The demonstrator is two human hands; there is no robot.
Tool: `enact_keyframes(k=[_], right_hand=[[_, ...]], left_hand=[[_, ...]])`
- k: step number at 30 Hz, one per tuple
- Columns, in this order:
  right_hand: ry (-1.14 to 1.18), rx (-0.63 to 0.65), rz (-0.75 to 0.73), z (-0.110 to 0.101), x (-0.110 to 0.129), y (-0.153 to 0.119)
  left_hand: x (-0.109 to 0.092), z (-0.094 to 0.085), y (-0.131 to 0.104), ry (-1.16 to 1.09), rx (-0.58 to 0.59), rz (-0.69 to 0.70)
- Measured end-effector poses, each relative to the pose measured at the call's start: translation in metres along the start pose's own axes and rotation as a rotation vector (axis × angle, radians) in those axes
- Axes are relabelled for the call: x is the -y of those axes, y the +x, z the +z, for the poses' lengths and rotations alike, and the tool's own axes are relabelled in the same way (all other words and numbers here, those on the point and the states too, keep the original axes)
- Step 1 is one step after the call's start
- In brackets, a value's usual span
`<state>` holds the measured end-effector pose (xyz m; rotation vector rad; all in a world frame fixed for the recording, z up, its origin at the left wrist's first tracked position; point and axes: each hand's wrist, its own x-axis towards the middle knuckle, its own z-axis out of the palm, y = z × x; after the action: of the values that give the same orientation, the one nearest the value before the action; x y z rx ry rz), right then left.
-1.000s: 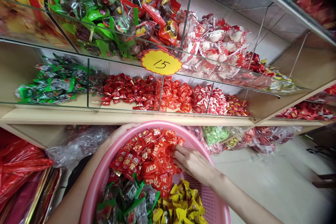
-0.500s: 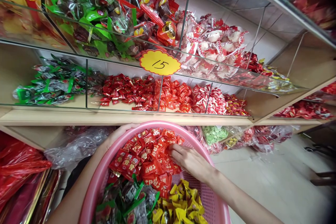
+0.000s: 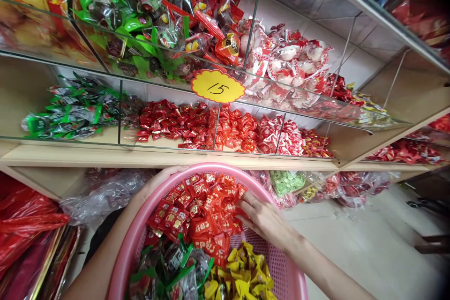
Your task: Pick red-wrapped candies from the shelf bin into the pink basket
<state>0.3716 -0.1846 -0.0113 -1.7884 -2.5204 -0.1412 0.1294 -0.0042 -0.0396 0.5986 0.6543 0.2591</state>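
Note:
A pink plastic basket [image 3: 135,225] of wrapped candies is tilted toward me below the shelf. My left hand [image 3: 163,178] grips its far left rim, the forearm lying along the outside; most of its fingers are hidden. Inside, my right hand [image 3: 262,218] reaches over the right wall, fingers apart and tips touching the bright red candies [image 3: 214,215]. Darker red-and-gold packets [image 3: 172,215] lie to their left. Nearest me are green-and-clear packets [image 3: 176,267] and yellow-wrapped candies [image 3: 242,272].
Glass-fronted shelves [image 3: 168,155] of sorted candies rise just beyond the basket, with a yellow price tag [image 3: 218,86] reading 15. Plastic bags [image 3: 101,194] sit under the shelf. A red bag [image 3: 28,220] stands at left; tiled floor [image 3: 344,243] shows at right.
My right hand has shifted slightly right, and its fingers have spread apart over the bright red candies. My left hand and the basket have stayed in place.

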Motion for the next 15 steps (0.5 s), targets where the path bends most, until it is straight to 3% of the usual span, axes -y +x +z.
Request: enact_keyframes(k=[15], right_hand=[[-0.014, 0.078, 0.011, -0.001, 0.013, -0.004]], left_hand=[[-0.001, 0.004, -0.002, -0.016, 0.028, -0.016]])
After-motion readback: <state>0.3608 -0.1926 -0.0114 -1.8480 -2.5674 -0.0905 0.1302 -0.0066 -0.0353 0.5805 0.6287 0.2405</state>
